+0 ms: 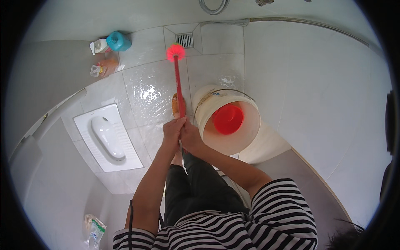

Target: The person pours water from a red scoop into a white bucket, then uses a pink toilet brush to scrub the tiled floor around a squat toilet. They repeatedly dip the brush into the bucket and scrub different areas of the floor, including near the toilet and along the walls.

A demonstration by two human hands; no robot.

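Both of my hands grip the red handle [178, 82] of a long toilet brush. My left hand [172, 133] and my right hand [191, 136] are pressed side by side around it, and a short end shows below them. The handle points away from me, and its round pink-red bristle head [176, 52] is just before the square floor drain [185, 40]. Whether the bristles touch the tiles I cannot tell. Right of my hands stands a whitish bucket [204, 92] with a wire handle. A red plastic dipper [228, 119] is inside it.
A white squat toilet [132, 154] is set in the floor at left. Against the far left wall are a teal bottle [120, 41], a white pump bottle [100, 46] and an orange-tinted bottle [108, 66]. Wet floor tiles [150, 90] shine ahead. A hose [215, 11] hangs above.
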